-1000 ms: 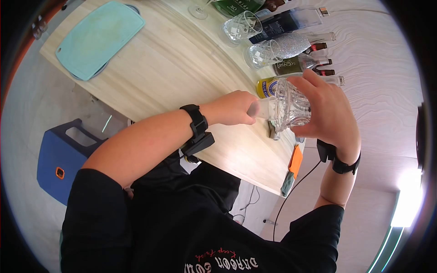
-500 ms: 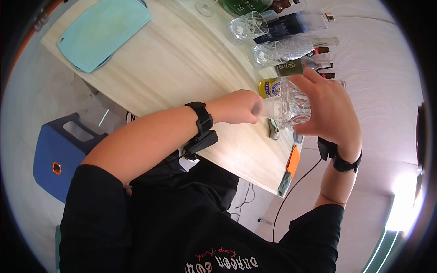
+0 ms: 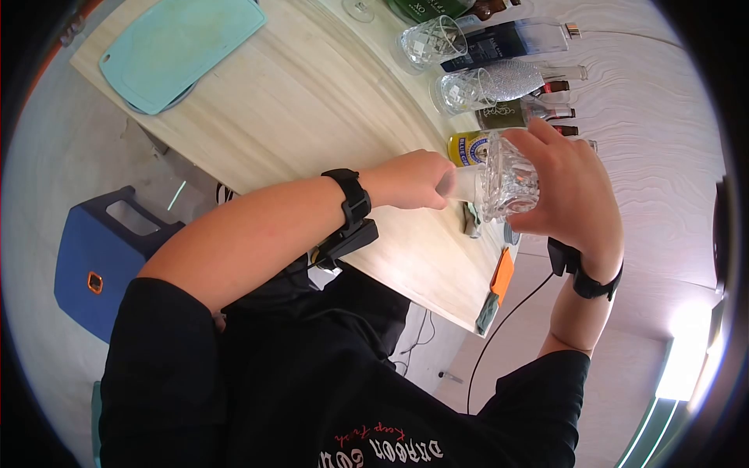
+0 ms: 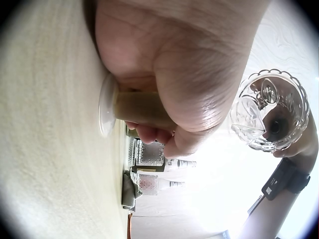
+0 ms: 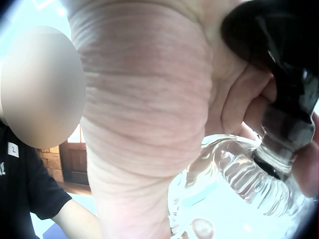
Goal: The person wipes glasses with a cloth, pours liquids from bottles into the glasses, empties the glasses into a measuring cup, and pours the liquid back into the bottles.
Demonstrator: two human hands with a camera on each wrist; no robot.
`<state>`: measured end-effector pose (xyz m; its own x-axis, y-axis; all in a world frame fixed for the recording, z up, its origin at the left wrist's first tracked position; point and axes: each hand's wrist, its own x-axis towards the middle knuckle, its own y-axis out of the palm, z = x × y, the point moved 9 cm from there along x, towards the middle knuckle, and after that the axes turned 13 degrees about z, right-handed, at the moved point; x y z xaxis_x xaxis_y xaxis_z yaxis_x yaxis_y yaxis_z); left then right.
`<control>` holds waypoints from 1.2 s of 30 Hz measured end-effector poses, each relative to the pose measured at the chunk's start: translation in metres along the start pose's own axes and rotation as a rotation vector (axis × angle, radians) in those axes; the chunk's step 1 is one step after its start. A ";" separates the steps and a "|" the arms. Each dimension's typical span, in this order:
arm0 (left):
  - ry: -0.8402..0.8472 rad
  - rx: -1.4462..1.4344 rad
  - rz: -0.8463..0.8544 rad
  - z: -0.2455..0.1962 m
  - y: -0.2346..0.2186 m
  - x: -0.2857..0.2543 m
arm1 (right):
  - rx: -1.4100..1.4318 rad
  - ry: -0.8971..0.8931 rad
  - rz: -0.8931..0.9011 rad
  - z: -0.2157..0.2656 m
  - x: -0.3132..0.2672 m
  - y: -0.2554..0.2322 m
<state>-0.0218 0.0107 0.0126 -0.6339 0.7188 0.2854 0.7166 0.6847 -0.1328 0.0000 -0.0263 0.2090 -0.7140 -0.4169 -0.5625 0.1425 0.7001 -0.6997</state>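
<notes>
My left hand point(image 3: 409, 181) wraps its fingers round a brownish, see-through tube point(image 4: 142, 107) with a wide clear foot point(image 4: 105, 107) close to the table. Part of the tube is hidden in the fist. Above it, my right hand point(image 3: 576, 187) holds a clear cut-glass piece point(image 3: 511, 181), fingers and thumb spread round its sides. A scalloped rim point(image 4: 249, 119) shows on this piece in the left wrist view, facing the left hand. A dark rounded knob point(image 5: 269, 55) over a clear ringed stem point(image 5: 279, 134) shows by the fingers in the right wrist view.
A mint cutting board point(image 3: 179, 51) lies on the far part of the table point(image 3: 289, 101). Cut-glass tumblers point(image 3: 462, 92), several bottles point(image 3: 507, 39) and a yellow can point(image 3: 466, 148) stand along the wall. An orange cloth point(image 3: 502, 278) lies near the edge; a blue stool point(image 3: 101, 261) stands beside the table.
Both hands keep their grips. The cut-glass piece appears turned slightly in the right hand. The head view has shifted a little, moving the tumblers and bottles rightward in it.
</notes>
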 end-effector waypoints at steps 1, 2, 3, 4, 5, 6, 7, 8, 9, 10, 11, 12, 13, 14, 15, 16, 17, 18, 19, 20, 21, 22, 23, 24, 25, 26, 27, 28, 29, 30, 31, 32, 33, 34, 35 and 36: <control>0.005 0.009 -0.005 0.000 0.000 0.000 | -0.001 -0.029 -0.044 0.002 -0.001 -0.003; 0.011 0.019 -0.011 -0.001 -0.001 0.000 | -0.002 -0.059 -0.088 0.004 -0.002 -0.006; 0.011 0.019 -0.012 -0.001 -0.001 0.000 | -0.002 -0.059 -0.088 0.003 -0.001 -0.006; 0.004 0.011 -0.006 -0.001 -0.001 0.000 | 0.009 -0.056 -0.074 0.002 0.000 -0.006; -0.002 0.003 -0.001 -0.001 -0.001 0.000 | 0.019 -0.052 -0.060 0.000 0.001 -0.005; -0.001 0.002 -0.001 -0.001 -0.001 0.000 | 0.019 -0.052 -0.060 -0.001 0.001 -0.005; -0.003 0.008 -0.006 -0.001 -0.001 0.000 | 0.021 -0.056 -0.061 -0.002 0.002 -0.005; -0.005 0.015 -0.010 -0.002 -0.002 0.000 | 0.023 -0.061 -0.063 -0.002 0.002 -0.004; -0.004 0.014 -0.010 -0.003 -0.002 -0.001 | 0.023 -0.061 -0.062 -0.002 0.002 -0.004; -0.023 -0.005 0.003 -0.002 -0.002 -0.001 | 0.029 -0.055 -0.059 -0.002 0.002 -0.004; -0.042 -0.023 0.017 -0.002 -0.001 -0.001 | 0.035 -0.049 -0.056 -0.002 0.002 -0.004; -0.042 -0.024 0.016 0.000 0.000 -0.001 | 0.035 -0.049 -0.055 -0.002 0.002 -0.004; -0.022 -0.012 0.009 0.000 0.000 0.000 | 0.033 -0.045 -0.054 -0.001 0.001 -0.004; -0.002 0.000 0.001 0.000 0.000 0.000 | 0.030 -0.040 -0.053 -0.001 0.001 -0.004; -0.002 0.000 0.001 0.000 0.000 0.000 | 0.030 -0.041 -0.052 0.001 0.001 -0.003; -0.004 -0.002 0.002 -0.001 0.000 0.000 | 0.012 -0.042 -0.059 0.003 0.000 -0.004; -0.006 -0.002 0.003 -0.001 0.000 0.000 | -0.005 -0.042 -0.066 0.004 -0.001 -0.004; -0.006 -0.002 0.003 -0.001 0.000 0.000 | -0.005 -0.042 -0.067 0.005 -0.001 -0.004; -0.002 0.003 0.000 -0.001 0.000 0.000 | -0.005 -0.028 -0.056 0.005 -0.001 -0.003; 0.001 0.007 -0.003 -0.001 0.000 0.000 | -0.005 -0.015 -0.045 0.004 0.000 -0.003; 0.001 0.006 -0.003 -0.001 0.000 0.000 | -0.005 -0.016 -0.044 0.005 0.000 -0.003; -0.005 0.007 -0.003 -0.001 0.000 0.000 | 0.016 0.011 -0.002 0.001 0.001 0.000; -0.010 0.008 -0.002 0.000 0.000 0.000 | 0.037 0.038 0.038 -0.002 0.002 0.003; -0.010 0.007 -0.003 -0.001 -0.001 0.000 | 0.036 0.037 0.039 -0.002 0.003 0.003; -0.011 0.005 -0.001 -0.001 -0.001 0.000 | 0.035 0.041 0.046 -0.002 0.003 0.003; -0.012 0.002 0.000 0.000 0.000 0.000 | 0.035 0.044 0.053 -0.003 0.003 0.004; -0.012 0.001 0.000 -0.001 -0.001 0.000 | 0.034 0.044 0.054 -0.004 0.003 0.004; -0.012 0.003 0.002 -0.001 -0.001 0.000 | 0.035 0.036 0.039 -0.004 0.002 0.003; -0.012 0.005 0.005 -0.001 -0.001 0.000 | 0.036 0.027 0.024 -0.004 0.001 0.003; -0.012 0.005 0.005 -0.001 -0.001 0.000 | 0.036 0.027 0.024 -0.005 0.001 0.005; -0.013 0.008 0.002 -0.001 -0.001 0.000 | 0.028 -0.001 -0.025 -0.004 0.000 0.003; -0.014 0.010 -0.001 -0.001 -0.001 0.000 | 0.020 -0.029 -0.073 -0.002 -0.001 -0.001; -0.014 0.010 -0.001 -0.001 -0.001 0.000 | 0.021 -0.029 -0.073 -0.002 -0.001 -0.001; -0.014 0.001 -0.001 -0.001 -0.001 0.000 | 0.033 -0.021 -0.061 -0.003 -0.001 -0.001; -0.014 -0.009 0.000 -0.001 -0.001 0.000 | 0.046 -0.014 -0.048 -0.005 -0.001 0.000; -0.013 -0.009 0.001 -0.001 -0.001 0.000 | 0.046 -0.013 -0.048 -0.005 -0.001 0.001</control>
<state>-0.0219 0.0099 0.0139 -0.6371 0.7210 0.2725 0.7198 0.6830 -0.1244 -0.0026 -0.0217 0.2113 -0.7119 -0.4572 -0.5330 0.1399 0.6514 -0.7457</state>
